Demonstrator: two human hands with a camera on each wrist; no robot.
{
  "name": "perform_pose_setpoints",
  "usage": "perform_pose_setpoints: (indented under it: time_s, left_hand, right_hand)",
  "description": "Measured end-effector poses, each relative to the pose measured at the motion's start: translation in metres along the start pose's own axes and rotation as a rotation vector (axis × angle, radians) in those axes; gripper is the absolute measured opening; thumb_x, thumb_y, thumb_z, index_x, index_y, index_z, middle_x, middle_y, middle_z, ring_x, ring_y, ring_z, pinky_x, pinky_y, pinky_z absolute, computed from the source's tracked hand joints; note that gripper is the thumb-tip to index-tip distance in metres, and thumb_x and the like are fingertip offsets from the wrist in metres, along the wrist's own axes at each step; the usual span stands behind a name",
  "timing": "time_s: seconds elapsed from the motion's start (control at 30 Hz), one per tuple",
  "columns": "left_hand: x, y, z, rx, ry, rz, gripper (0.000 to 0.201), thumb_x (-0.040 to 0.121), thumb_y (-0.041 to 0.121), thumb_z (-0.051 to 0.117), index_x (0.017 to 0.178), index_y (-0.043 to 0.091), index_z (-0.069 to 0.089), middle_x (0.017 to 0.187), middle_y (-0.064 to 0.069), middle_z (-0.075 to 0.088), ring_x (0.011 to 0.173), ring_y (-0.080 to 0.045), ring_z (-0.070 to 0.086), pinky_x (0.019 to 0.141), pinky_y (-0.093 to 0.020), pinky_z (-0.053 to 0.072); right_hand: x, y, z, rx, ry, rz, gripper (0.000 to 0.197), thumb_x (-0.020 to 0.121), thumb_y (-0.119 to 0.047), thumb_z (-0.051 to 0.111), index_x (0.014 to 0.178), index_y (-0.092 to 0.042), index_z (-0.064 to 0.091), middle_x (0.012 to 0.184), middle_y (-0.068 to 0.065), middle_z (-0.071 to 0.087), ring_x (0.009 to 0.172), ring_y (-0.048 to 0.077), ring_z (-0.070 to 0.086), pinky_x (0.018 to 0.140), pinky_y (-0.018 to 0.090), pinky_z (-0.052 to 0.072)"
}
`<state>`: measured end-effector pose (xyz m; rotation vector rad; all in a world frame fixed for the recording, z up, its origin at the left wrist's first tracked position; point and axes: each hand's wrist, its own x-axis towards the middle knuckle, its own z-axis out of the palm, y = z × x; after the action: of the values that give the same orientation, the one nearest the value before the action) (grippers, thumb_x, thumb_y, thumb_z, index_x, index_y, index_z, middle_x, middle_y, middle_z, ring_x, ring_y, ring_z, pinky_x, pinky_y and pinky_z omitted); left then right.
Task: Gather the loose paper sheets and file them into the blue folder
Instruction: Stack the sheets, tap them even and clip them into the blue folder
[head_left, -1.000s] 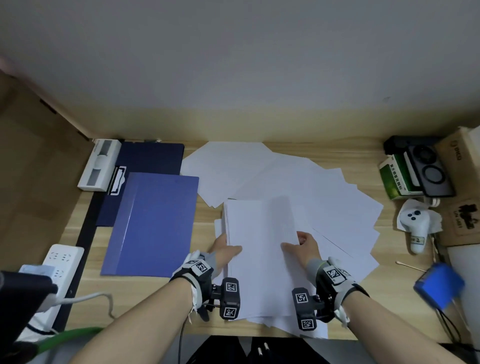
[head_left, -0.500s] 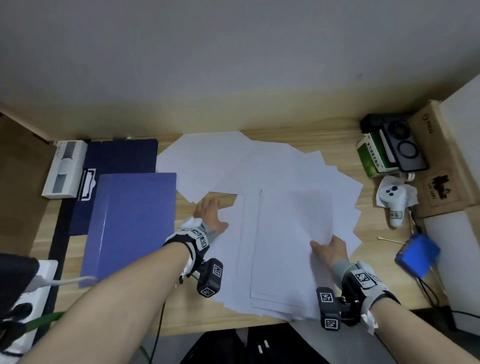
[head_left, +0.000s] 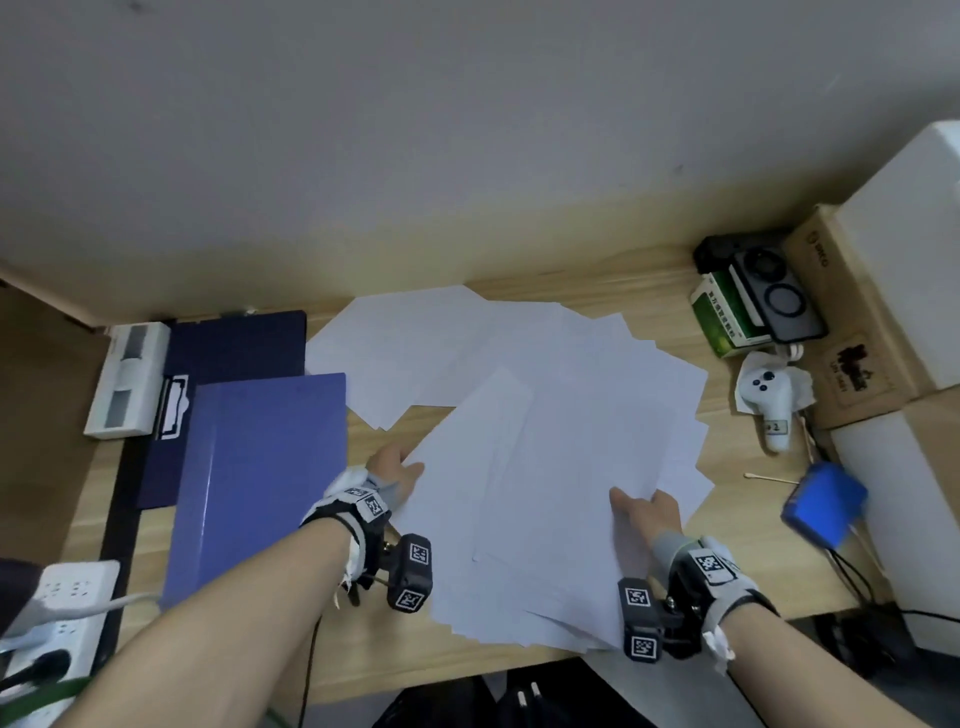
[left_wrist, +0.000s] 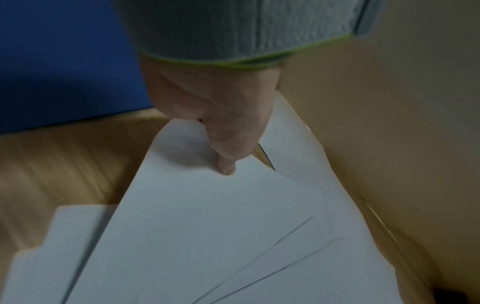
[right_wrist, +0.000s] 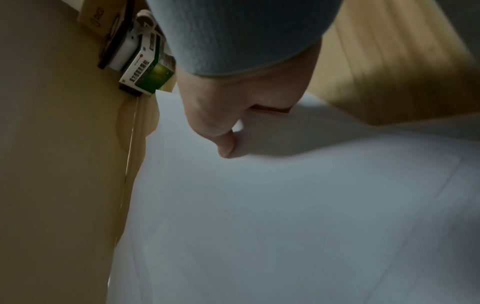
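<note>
Thin, flat white paper sheets (head_left: 545, 467) lie fanned out on the smooth wooden bench (head_left: 452, 670). The shiny blue folder (head_left: 260, 483) lies flat just left of them. The left hand (head_left: 395, 470) pinches one sheet's edge; the right hand (head_left: 644, 512) pinches another's.

On the wooden desk (head_left: 649, 296) sit a green box (head_left: 719, 325), a white controller (head_left: 769, 400), a blue pouch (head_left: 823, 512), a cotton swab (head_left: 769, 478) and a white power strip (head_left: 57, 618).
</note>
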<state>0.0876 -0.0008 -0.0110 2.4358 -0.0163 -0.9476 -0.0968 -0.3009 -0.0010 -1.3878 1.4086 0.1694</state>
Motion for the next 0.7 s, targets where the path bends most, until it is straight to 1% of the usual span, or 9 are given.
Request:
perform_pose_setpoints:
  time_s: [0.07,0.17,0.23,0.3,0.43,0.5,0.57,0.63,0.7]
  left_hand:
    - [-0.014,-0.009,-0.005,-0.059,-0.023,-0.086,0.014,0.088,0.010,0.053,0.075,0.005,0.053,0.066,0.003,0.049,0.063,-0.017,0.048,0.055,-0.025,0.032]
    - [-0.033,-0.014,0.001,-0.231,-0.198,-0.161,0.011,0.091,0.010,0.054,0.094,0.008,0.064,0.089,-0.003,0.066,0.080,-0.021,0.060,0.065,-0.025,0.046]
    - [-0.044,-0.016,0.016,-0.436,-0.263,-0.224,0.039,0.084,0.029,0.068,0.113,0.003,0.063,0.108,-0.009,0.070,0.095,-0.027,0.068,0.085,-0.034,0.055]
    - [-0.048,-0.016,0.036,-0.509,-0.281,-0.255,0.068,0.067,0.041,0.082,0.122,0.008,0.061,0.112,-0.007,0.072,0.102,-0.026,0.068,0.094,-0.042,0.054]
    - [-0.060,0.009,0.047,-0.417,-0.201,-0.226,0.041,0.078,0.013,0.074,0.115,0.003,0.059,0.106,-0.008,0.068,0.098,-0.024,0.065,0.085,-0.032,0.053]
    - [-0.061,0.016,0.038,-0.468,-0.197,-0.254,0.049,0.074,0.016,0.076,0.117,0.005,0.056,0.109,-0.009,0.068,0.102,-0.027,0.065,0.089,-0.037,0.054]
    - [-0.058,0.018,0.023,-0.551,-0.180,-0.235,0.061,0.067,0.020,0.080,0.119,0.007,0.053,0.109,-0.010,0.067,0.102,-0.029,0.065,0.089,-0.043,0.055]
    - [-0.056,0.028,-0.001,-0.632,-0.158,-0.170,0.067,0.063,0.020,0.085,0.120,0.008,0.054,0.107,-0.006,0.070,0.099,-0.026,0.068,0.088,-0.043,0.056]
    - [-0.059,0.051,-0.033,-0.702,-0.110,-0.046,0.045,0.070,0.011,0.084,0.109,0.011,0.063,0.098,-0.002,0.073,0.092,-0.021,0.070,0.083,-0.036,0.057]
  right_hand:
    - [-0.014,-0.012,0.012,0.026,-0.043,-0.021,0.023,0.090,-0.001,0.063,0.108,-0.006,0.050,0.100,0.007,0.059,0.091,0.025,0.054,0.081,0.032,0.041]
    - [-0.015,-0.012,0.037,-0.088,-0.136,-0.056,0.025,0.080,0.000,0.067,0.104,-0.001,0.062,0.091,0.007,0.069,0.081,0.025,0.064,0.071,0.030,0.048]
    - [-0.014,-0.006,0.053,-0.132,-0.176,-0.059,0.030,0.074,-0.003,0.067,0.104,-0.004,0.065,0.093,0.010,0.072,0.083,0.027,0.066,0.073,0.031,0.051]
    - [-0.022,-0.002,0.068,-0.167,-0.223,-0.040,0.029,0.072,-0.004,0.066,0.101,-0.004,0.064,0.094,0.011,0.072,0.080,0.026,0.066,0.071,0.031,0.053]
    - [-0.041,-0.005,0.083,-0.199,-0.296,0.044,0.046,0.066,-0.015,0.068,0.109,-0.004,0.056,0.092,0.010,0.072,0.074,0.024,0.070,0.054,0.025,0.052]
    - [-0.034,-0.011,0.081,-0.211,-0.293,0.030,0.062,0.060,-0.018,0.075,0.117,-0.003,0.055,0.096,0.010,0.071,0.077,0.025,0.069,0.063,0.028,0.056]
    - [-0.025,-0.027,0.075,-0.172,-0.297,-0.041,0.079,0.053,-0.021,0.090,0.121,-0.001,0.054,0.102,0.013,0.070,0.088,0.030,0.069,0.082,0.040,0.059]
    - [-0.016,-0.052,0.068,-0.102,-0.322,-0.122,0.095,0.041,-0.029,0.098,0.121,0.000,0.055,0.101,0.014,0.072,0.088,0.032,0.071,0.083,0.045,0.059]
    - [-0.026,-0.095,0.063,-0.019,-0.346,-0.231,0.092,0.041,-0.026,0.099,0.119,0.002,0.059,0.099,0.014,0.074,0.085,0.032,0.074,0.079,0.044,0.060]
